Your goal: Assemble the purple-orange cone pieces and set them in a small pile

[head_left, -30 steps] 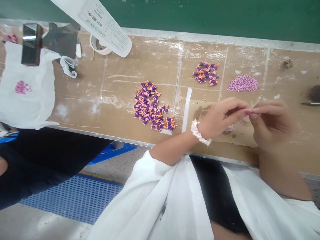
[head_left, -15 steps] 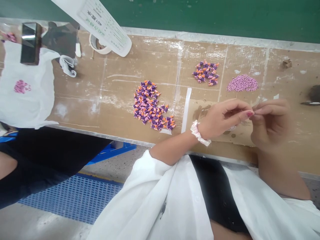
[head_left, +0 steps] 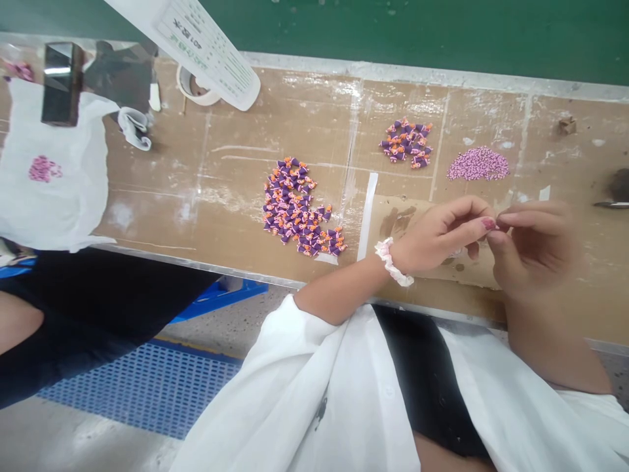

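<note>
My left hand [head_left: 437, 235] and my right hand [head_left: 533, 246] meet fingertip to fingertip above the near edge of the brown workbench [head_left: 236, 183]. Both are pinched on a tiny piece between them that I cannot make out. A white scrunchie [head_left: 392, 261] sits on my left wrist. Beyond the hands lie a small pile of purple-and-orange pieces [head_left: 405, 143] and a heap of tiny pink beads [head_left: 477, 164]. A larger spread of purple-and-orange pieces [head_left: 297, 208] lies left of my left hand.
A white strip [head_left: 367, 206] lies between the big pile and my hands. A tape roll [head_left: 195, 88], a white printed panel [head_left: 196, 42], a white bag [head_left: 54, 170] with pink beads and a dark block [head_left: 59, 82] are at the far left. Another person's dark-clothed lap [head_left: 73, 314] is at left.
My hands stay pinched together and have shifted only slightly; the right thumb and fingers have adjusted a little at the pinch. The piles have not moved.
</note>
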### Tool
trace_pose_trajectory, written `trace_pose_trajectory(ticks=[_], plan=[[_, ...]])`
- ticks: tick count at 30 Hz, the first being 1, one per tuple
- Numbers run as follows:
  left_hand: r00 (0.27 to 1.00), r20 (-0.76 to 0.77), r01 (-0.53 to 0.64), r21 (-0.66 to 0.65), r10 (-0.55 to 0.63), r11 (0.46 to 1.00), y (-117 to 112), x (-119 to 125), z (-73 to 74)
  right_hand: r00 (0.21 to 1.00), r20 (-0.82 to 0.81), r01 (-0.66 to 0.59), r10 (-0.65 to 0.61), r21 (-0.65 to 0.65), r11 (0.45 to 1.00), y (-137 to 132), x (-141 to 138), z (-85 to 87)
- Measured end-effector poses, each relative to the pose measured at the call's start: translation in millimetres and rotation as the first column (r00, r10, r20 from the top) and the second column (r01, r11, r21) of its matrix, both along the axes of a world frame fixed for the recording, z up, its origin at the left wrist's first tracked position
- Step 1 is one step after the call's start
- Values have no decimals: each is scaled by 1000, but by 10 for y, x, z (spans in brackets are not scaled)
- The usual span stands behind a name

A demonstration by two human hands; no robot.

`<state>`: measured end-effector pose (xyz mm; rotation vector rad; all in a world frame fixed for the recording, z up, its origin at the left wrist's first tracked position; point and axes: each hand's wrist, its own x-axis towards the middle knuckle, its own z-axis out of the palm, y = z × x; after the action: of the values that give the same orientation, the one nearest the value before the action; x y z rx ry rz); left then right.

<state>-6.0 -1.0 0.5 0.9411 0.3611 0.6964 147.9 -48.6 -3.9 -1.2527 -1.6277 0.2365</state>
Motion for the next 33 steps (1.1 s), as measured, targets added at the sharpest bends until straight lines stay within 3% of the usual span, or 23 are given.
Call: trace_pose_trajectory(ticks=[13, 21, 26, 33], plan=[[999, 41, -17, -43, 19, 999, -30, 17, -2, 1000, -21, 8, -7, 40, 999, -14, -10, 15], [997, 18, -78, 84, 77, 993, 2, 7, -50, 980, -193, -52, 46, -23, 998, 11, -25, 71], [961, -128, -207, 253, 245, 945, -14, -4, -22, 964, -245, -111, 101, -25, 994, 30, -30, 92], [979, -96, -158, 199, 180, 967, -15, -11, -12, 970, -205, -143, 128, -63, 988, 15, -1, 96]])
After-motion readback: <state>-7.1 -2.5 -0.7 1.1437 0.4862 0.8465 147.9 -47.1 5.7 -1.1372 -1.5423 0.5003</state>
